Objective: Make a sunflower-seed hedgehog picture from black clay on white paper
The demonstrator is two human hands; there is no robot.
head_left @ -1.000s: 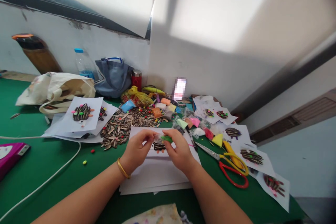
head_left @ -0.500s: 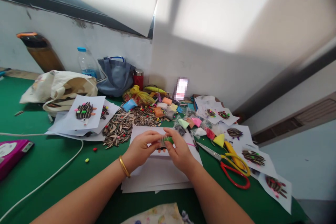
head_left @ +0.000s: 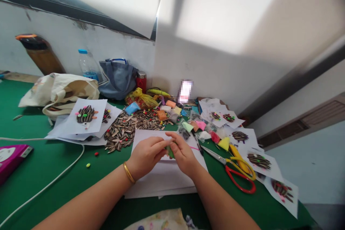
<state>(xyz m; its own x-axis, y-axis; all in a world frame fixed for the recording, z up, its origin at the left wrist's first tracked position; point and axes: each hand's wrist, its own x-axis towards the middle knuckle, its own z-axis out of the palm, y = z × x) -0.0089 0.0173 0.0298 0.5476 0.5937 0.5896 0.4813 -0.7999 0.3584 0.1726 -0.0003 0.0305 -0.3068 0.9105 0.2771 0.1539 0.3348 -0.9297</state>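
While the left hand (head_left: 147,157) and right hand (head_left: 183,154) are pinching green clay (head_left: 169,152), its long axis is running near-to-far, nearer the right.

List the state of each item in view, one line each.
Bare left hand: pinching soft green clay lump
Bare right hand: pinching same lump
Red-and-yellow-handled steel scissors: lying flat, blades closed
Clear plastic bottle: upright, blue cap on
Striped sunflower seeds: loose heap
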